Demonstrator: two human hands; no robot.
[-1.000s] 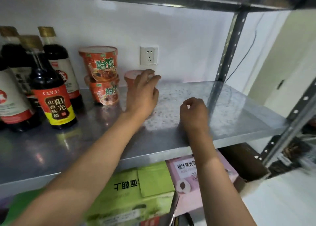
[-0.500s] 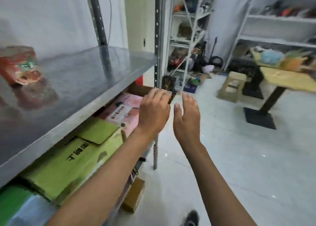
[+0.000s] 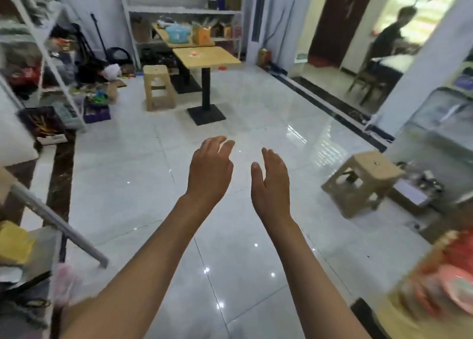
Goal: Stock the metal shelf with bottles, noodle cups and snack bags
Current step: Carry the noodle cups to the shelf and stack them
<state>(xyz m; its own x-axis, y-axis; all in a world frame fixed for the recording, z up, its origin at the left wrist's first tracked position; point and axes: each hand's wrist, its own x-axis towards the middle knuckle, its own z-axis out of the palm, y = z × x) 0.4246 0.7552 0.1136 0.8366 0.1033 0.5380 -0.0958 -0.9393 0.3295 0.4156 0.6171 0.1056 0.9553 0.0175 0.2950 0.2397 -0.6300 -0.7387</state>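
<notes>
Both hands were empty: left hand (image 3: 211, 163) and right hand (image 3: 271, 178) fingers relaxed, apart, over the floor (image 3: 230, 236). Blurred red stock (image 3: 445, 279) lay lower right; fetching it appeared next.

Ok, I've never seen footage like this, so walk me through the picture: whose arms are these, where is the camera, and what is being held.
There is no machine here. The camera sits on a person's head and looks forward and down, so the two bare arms reaching in from the bottom are the wearer's own. The left hand and the right hand hang in the air over a shiny tiled floor, fingers relaxed, each grip holding nothing. Ahead stand a small wooden table on a black post and a plastic stool beside it; a second stool stands to the right. Cluttered white shelving lines the far wall. At the lower right edge there are blurred red and pink items, too smeared to name.
</notes>
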